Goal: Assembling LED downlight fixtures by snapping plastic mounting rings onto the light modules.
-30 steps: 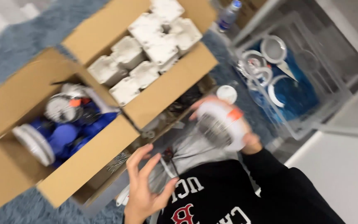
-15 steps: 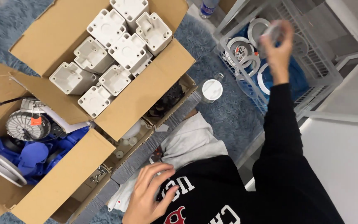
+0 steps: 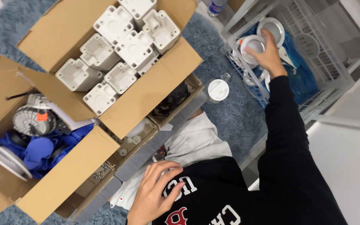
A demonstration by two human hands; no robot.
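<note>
One round white light fitting point(image 3: 253, 45) sits in the grip of the right hand point(image 3: 267, 56), over the white wire basket point(image 3: 330, 62).

Fingers of that hand are clamped around the fitting's rim, holding it just above other round fittings and blue wrapping inside the basket. The left hand point(image 3: 155, 196) lies flat, fingers spread and holding nothing, on the black sweatshirt point(image 3: 213, 200) near the grey trousers. Beyond it stand an open cardboard box of white plastic housings point(image 3: 121, 46), another cardboard box with blue parts point(image 3: 38, 150), and a small white-lidded jar point(image 3: 218, 89) on the blue carpet.
</note>
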